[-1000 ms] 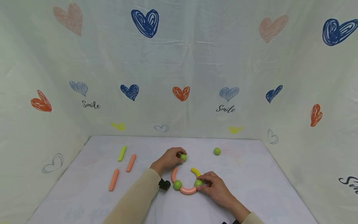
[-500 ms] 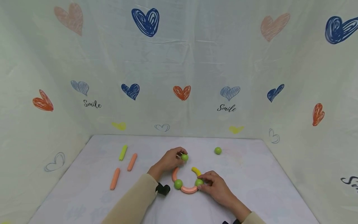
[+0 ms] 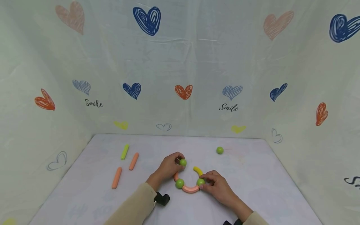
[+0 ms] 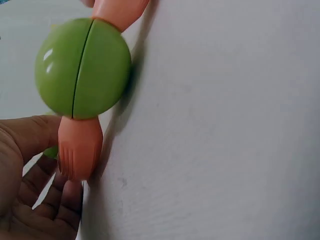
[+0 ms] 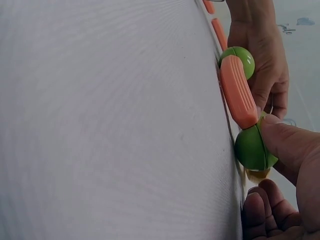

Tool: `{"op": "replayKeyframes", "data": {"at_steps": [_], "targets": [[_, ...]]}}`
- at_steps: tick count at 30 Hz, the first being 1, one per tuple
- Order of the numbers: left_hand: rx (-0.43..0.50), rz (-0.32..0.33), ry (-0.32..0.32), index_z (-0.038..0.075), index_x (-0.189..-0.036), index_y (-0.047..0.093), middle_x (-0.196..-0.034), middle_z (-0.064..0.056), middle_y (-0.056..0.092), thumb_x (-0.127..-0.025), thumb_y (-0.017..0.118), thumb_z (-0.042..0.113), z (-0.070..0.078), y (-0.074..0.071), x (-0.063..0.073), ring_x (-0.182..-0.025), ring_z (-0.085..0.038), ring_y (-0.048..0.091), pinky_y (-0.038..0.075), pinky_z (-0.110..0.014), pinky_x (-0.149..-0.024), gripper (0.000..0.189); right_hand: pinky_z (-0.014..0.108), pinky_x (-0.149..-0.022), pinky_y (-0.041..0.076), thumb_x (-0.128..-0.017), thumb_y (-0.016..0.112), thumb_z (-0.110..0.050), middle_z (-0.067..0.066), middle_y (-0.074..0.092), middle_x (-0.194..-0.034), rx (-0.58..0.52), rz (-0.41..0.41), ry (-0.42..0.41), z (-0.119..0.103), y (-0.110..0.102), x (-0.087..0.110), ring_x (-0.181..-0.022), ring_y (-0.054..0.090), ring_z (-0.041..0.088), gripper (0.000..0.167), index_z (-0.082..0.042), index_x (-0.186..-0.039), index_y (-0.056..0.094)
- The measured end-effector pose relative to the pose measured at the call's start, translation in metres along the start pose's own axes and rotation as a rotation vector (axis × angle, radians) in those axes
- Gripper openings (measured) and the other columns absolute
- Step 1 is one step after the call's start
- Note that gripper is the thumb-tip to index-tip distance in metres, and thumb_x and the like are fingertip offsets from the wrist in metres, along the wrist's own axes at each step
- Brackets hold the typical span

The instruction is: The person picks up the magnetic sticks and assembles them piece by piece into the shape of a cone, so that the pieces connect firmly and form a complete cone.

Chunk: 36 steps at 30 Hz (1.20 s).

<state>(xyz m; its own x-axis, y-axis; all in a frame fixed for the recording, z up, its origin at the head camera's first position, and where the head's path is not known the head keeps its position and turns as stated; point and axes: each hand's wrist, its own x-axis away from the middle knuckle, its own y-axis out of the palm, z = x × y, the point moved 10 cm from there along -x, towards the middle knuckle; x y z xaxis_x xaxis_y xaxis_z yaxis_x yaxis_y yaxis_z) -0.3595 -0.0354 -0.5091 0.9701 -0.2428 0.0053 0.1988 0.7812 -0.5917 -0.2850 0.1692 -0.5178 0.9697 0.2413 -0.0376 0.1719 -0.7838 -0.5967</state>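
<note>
My left hand [image 3: 168,167] pinches a green ball [image 3: 182,162] at the far end of a curved orange rod [image 3: 176,177]. In the left wrist view, that rod [image 4: 80,150] runs from a large second green ball [image 4: 82,70] to my fingers, which mostly hide the held ball. On the ring's near right, my right hand [image 3: 218,188] holds a third green ball [image 3: 200,182] between thumb and fingers. Another curved orange rod [image 3: 190,189] joins this ball to the second one. From the right ball a curved yellow rod [image 3: 197,170] bends away to the back, its far end free.
Two straight orange rods [image 3: 117,178] and a yellow-green rod [image 3: 125,152] lie on the left of the white table [image 3: 84,193]. A loose green ball [image 3: 220,150] sits at the back right. A hanging cloth with printed hearts [image 3: 184,92] closes off the back and sides.
My left hand has brought its green ball nearer to me and slightly left, down to the end of the curved orange rod. My right hand keeps its hold in place.
</note>
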Motion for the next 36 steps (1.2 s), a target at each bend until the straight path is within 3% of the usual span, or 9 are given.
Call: {"op": "replayKeyframes", "data": {"at_steps": [8, 20, 26, 36], "targets": [[-0.046, -0.001, -0.030, 0.017, -0.117, 0.068, -0.113, 0.001, 0.068, -0.089, 0.084, 0.013, -0.003, 0.000, 0.007, -0.103, -0.018, 0.062, 0.055, -0.040, -0.087, 0.032, 0.022, -0.075, 0.048, -0.089, 0.086, -0.028, -0.003, 0.062, -0.109, 0.008, -0.002, -0.009, -0.001, 0.001, -0.001, -0.085, 0.056, 0.008, 0.028, -0.020, -0.115, 0.079], [-0.050, -0.006, 0.037, 0.016, -0.122, 0.071, -0.108, 0.003, 0.068, -0.091, 0.081, 0.014, 0.003, 0.006, 0.009, -0.098, -0.015, 0.060, 0.053, -0.037, -0.086, 0.033, 0.021, -0.074, 0.048, -0.088, 0.086, -0.026, -0.002, 0.063, -0.108, -0.003, 0.002, -0.013, -0.006, 0.000, 0.002, -0.085, 0.055, 0.008, 0.028, -0.019, -0.115, 0.079], [-0.043, -0.009, 0.064, 0.015, -0.124, 0.072, -0.106, 0.004, 0.068, -0.092, 0.081, 0.014, 0.006, 0.009, 0.012, -0.097, -0.014, 0.059, 0.052, -0.033, -0.085, 0.034, 0.022, -0.075, 0.048, -0.090, 0.084, -0.028, -0.002, 0.064, -0.108, -0.016, 0.001, 0.027, -0.004, 0.000, 0.001, -0.088, 0.056, 0.010, 0.028, -0.018, -0.115, 0.079], [-0.024, 0.003, 0.042, 0.017, -0.123, 0.070, -0.110, 0.003, 0.069, -0.092, 0.082, 0.016, 0.003, 0.012, 0.011, -0.101, -0.015, 0.060, 0.051, -0.036, -0.085, 0.033, 0.030, -0.079, 0.053, -0.096, 0.077, -0.028, -0.002, 0.071, -0.098, 0.035, 0.140, 0.145, -0.002, -0.004, -0.018, -0.090, 0.063, 0.011, 0.025, -0.010, -0.112, 0.076]]}}
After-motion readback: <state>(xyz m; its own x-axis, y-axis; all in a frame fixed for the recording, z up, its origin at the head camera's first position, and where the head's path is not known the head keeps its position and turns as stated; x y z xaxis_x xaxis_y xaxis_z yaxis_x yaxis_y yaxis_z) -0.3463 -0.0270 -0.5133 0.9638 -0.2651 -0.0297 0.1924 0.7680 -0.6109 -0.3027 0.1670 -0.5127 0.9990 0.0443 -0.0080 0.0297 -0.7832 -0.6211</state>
